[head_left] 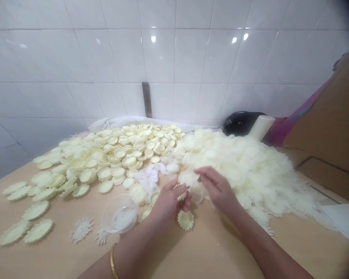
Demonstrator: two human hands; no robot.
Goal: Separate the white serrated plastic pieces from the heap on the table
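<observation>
My left hand is closed around a small pale-yellow scalloped disc, partly hidden by the thumb and fingers. Just below those fingers is another pale-yellow scalloped disc with a small hole at its middle. My right hand is to the right, its thumb and fingers drawn together in a pinch. A sheer whitish petal piece shows at its fingertips; whether they grip it I cannot tell. Behind the left hand lies a crumpled white cloth, and to its left stands a clear round tub with whitish contents.
A heap of yellow scalloped discs spreads across the left of the table. Sheer pale petal pieces pile up on the right. Behind them are a white roll and a black bag. A cardboard box borders the right side.
</observation>
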